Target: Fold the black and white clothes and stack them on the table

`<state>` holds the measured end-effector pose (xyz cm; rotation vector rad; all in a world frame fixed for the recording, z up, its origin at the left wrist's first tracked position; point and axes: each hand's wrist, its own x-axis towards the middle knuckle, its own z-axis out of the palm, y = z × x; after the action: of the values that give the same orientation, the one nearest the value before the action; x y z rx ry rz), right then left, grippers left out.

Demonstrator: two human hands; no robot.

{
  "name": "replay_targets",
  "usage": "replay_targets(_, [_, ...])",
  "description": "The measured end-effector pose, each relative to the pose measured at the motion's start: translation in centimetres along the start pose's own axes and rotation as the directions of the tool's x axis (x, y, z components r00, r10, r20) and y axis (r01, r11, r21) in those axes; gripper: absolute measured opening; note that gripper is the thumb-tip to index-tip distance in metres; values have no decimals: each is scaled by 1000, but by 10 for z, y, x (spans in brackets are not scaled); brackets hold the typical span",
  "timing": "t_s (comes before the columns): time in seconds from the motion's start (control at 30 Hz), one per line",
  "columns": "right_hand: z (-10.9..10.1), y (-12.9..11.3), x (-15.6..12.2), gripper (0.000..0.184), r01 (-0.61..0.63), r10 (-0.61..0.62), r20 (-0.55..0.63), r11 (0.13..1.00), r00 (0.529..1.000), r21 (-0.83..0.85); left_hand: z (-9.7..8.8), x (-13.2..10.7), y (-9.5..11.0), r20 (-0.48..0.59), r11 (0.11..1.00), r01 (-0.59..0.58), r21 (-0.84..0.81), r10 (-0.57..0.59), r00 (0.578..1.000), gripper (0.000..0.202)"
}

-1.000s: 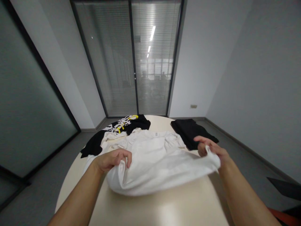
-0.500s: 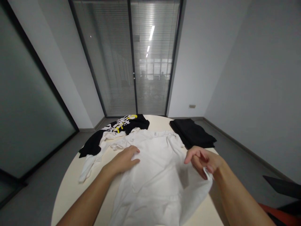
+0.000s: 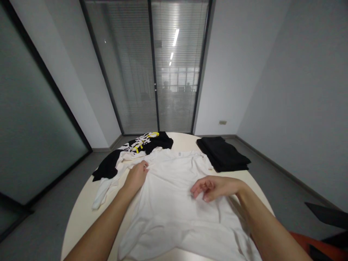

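Observation:
A white long-sleeved shirt lies spread over the table, its neckline at the far end and its hem toward me. My left hand is at the shirt's left edge near the shoulder, fingers pinched on the fabric. Over the right middle of the shirt hovers my right hand, fingers loosely bent and apart, holding nothing. The left sleeve stretches out to the left; the right sleeve is partly hidden behind my right forearm.
A pale round table bears everything. Black folded cloth lies at its far right. A black garment with white and yellow print lies at the far left, touching the shirt's sleeve. A red and black chair stands at lower right.
My right hand has let go of the shirt's right side and moved left over it. My left hand has moved left and forward to the shirt's edge. The lower shirt now lies flatter and wider.

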<state>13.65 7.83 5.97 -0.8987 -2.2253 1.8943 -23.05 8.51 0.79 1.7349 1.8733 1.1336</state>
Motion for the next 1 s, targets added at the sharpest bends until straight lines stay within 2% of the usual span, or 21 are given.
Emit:
replay_targets(0.1, [5,5,5,66,-32,9,-128,983,992,-183,-4,11,-6,-171,975,0,-223,-39,985,11])
replay_targets(0.17, [6,12,8,71,-35,-22,-200,960,980,-277,-6,15,-8,-198,961,12,-276,-69,978,12])
replay_targets(0.23, [5,22,13,72,-16,-72,-237,937,969,-350,-7,15,-4,-213,962,13,-271,-73,974,16])
replay_targets(0.33, [1,39,24,70,-2,-145,-285,888,948,-459,-3,5,9,-239,992,-78,-103,51,970,21])
replay_targets(0.4, [-1,49,32,69,3,-199,-329,860,923,-511,3,-6,19,-136,987,-154,33,157,978,18])
replay_targets(0.47, [-2,54,36,66,3,-237,-366,843,900,-538,11,-16,25,54,975,-201,92,196,979,18])
replay_targets(0.53, [-3,51,36,62,0,-253,-379,832,890,-554,19,-24,24,214,955,-256,153,221,951,28])
replay_targets(0.6, [-3,44,31,54,-17,-254,-389,819,886,-573,23,-25,16,319,928,-307,211,232,919,39])
replay_targets(0.67, [-3,35,25,39,-60,-262,-432,795,863,-603,24,-22,6,378,908,-334,253,225,898,48])
replay_targets(0.77, [-6,31,20,26,-204,-239,-541,746,807,-634,20,-12,-8,451,885,-349,307,188,873,56])
replay_targets(0.87, [-12,41,20,27,-287,-189,-569,711,801,-641,14,-2,-19,510,853,-376,363,156,846,60])
replay_targets(1.0, [-22,62,28,38,-218,-270,-556,720,786,-658,6,6,-27,564,806,-438,398,161,810,68])
